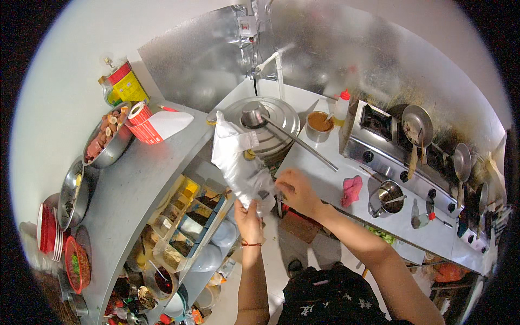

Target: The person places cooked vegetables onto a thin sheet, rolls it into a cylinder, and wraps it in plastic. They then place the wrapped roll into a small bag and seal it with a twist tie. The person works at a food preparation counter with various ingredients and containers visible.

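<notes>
My left hand (248, 222) grips the lower end of a thin, whitish see-through plastic bag (239, 158), which stretches up and to the left from my fingers. Some of the bag hides the side of the big lidded metal pot (282, 118) behind it. Just right of the bag's loose edge, my right hand (296, 191) is blurred, with its fingers bent. Whether that hand has hold of the film is not clear. On the pot lid rests a long-handled metal ladle (255, 115), its handle reaching over the white counter (315, 156).
A steel pot of brown sauce (319, 126), a squeeze bottle (342, 106), a pink cloth (351, 191) and a gas stove (373, 142) with pans stand right. Left, a metal shelf (142, 174) bears bowls and a label roll (142, 122), above spice containers (195, 213).
</notes>
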### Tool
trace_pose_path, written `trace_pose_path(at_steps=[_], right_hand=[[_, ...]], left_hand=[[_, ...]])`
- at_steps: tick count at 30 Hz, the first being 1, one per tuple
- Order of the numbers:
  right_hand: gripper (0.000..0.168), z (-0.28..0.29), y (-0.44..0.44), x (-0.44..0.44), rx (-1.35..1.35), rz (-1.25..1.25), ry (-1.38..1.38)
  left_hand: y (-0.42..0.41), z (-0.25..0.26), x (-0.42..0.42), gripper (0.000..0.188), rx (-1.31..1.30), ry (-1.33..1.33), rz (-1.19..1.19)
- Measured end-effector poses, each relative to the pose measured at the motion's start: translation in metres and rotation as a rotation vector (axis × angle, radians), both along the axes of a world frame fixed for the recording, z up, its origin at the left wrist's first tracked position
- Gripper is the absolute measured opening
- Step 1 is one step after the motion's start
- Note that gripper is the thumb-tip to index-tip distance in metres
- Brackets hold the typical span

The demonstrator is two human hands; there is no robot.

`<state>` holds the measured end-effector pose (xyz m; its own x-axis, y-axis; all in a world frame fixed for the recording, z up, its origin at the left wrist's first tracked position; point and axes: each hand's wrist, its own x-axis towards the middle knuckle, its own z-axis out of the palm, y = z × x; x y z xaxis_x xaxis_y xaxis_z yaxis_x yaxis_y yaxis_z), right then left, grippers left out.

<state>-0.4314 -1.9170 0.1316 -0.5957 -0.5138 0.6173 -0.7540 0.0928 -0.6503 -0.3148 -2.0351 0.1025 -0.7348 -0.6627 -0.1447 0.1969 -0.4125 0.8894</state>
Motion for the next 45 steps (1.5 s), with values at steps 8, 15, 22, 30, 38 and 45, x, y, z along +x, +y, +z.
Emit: trace_pose_path(at_steps=[8,15,22,30,38,45], right_hand=[[0.021,0.022,0.006,0.0,0.156,-0.034,0.425],[0.019,-0.001,0.017,0.013,0.153,0.085,0.39],[0.024,-0.038,0.165,0.063,0.777,0.181,-0.136],[0.039,-0.002,0.443,0.144,-0.239,-0.546,-0.424],[0.044,-0.021,0.654,0.301,-0.079,-0.638,-0.663],[0.047,-0.018,0.835,0.467,-0.281,-0.884,-0.848]], left_hand=[[-0.018,-0.025,-0.015,0.039,-0.123,0.131,0.218],[-0.035,0.049,-0.076,0.017,0.024,0.264,0.203],[0.112,-0.011,-0.06,0.007,-0.137,0.269,-0.008],[0.333,0.01,0.011,0.018,-0.685,-0.087,-1.084],[0.551,0.004,0.058,0.025,-0.832,0.14,-1.432],[0.735,0.005,0.104,0.021,-0.818,0.222,-1.847]])
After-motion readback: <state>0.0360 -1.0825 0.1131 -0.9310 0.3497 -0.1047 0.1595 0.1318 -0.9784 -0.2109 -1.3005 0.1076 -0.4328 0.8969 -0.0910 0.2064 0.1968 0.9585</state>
